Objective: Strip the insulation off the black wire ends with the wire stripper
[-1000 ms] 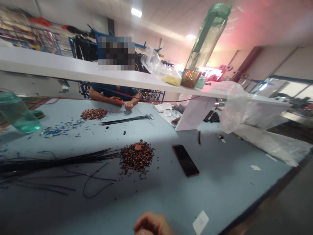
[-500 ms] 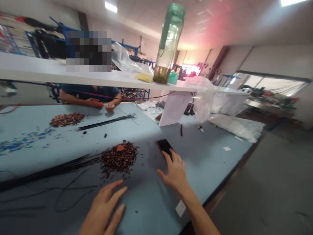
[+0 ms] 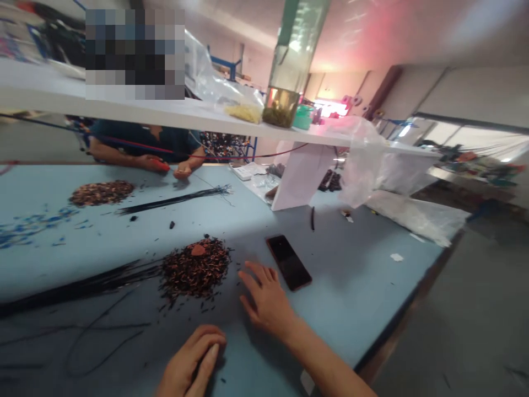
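The black rectangular phone [image 3: 289, 262] looks glossy. The flat blue tabletop [image 3: 347, 298] is matt, the brown-black heap of bits [image 3: 192, 273] rough.

The palm of the bare, curled left grip [image 3: 192, 355] is hidden, so whether anything is held cannot be told. A small white paper card [image 3: 306, 381] is partly covered by the bare right forearm [image 3: 322, 361]. The bundle of thin black wires [image 3: 82, 286] is cropped at the left, the tall clear bottle [image 3: 285, 71] at the top. The red object [image 3: 160, 165] held by a dark-shirted co-worker [image 3: 111, 132] is too small to be identified.
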Demonstrator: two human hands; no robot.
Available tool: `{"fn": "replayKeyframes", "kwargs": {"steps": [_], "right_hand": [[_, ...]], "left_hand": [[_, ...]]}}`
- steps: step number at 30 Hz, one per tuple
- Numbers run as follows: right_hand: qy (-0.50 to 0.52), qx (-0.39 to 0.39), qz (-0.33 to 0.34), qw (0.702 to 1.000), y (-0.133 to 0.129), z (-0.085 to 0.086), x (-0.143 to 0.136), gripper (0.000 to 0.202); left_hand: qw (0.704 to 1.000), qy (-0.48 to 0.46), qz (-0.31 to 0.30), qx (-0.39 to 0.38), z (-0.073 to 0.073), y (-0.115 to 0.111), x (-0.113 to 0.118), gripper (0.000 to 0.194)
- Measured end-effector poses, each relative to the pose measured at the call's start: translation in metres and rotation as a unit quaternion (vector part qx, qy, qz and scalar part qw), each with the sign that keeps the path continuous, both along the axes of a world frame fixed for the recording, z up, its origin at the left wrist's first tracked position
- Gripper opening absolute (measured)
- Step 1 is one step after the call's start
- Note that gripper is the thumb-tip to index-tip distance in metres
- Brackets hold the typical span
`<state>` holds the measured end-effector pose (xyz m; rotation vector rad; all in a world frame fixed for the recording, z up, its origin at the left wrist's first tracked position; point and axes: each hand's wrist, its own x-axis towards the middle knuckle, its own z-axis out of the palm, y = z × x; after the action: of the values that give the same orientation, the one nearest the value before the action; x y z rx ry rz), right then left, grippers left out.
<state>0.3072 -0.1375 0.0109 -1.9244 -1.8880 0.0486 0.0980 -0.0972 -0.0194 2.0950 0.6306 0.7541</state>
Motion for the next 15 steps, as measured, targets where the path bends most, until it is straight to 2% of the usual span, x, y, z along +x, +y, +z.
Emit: {"fn": "replayKeyframes", "kwargs": {"steps": [4, 8, 11, 15], "right_hand": [[0.028, -0.013, 0.045, 0.999, -0.004, -0.022, 0.001, 0.041], [0.035, 0.015, 0.075, 0.996, -0.014, -0.035, 0.010, 0.036], [0.034, 0.008, 0.085, 0.996, -0.014, -0.034, 0.013, 0.033], [0.037, -0.025, 0.055, 0.997, -0.010, -0.023, 0.008, 0.031]], "left_hand": [[0.995, 0.028, -0.023, -0.092, 0.020, -0.004, 0.002, 0.029], [0.993, 0.014, -0.026, -0.111, 0.028, -0.005, 0.005, 0.033], [0.994, 0.013, -0.029, -0.108, 0.028, -0.004, 0.006, 0.033], [0.994, 0.025, -0.026, -0.104, 0.022, -0.004, 0.003, 0.031]]}}
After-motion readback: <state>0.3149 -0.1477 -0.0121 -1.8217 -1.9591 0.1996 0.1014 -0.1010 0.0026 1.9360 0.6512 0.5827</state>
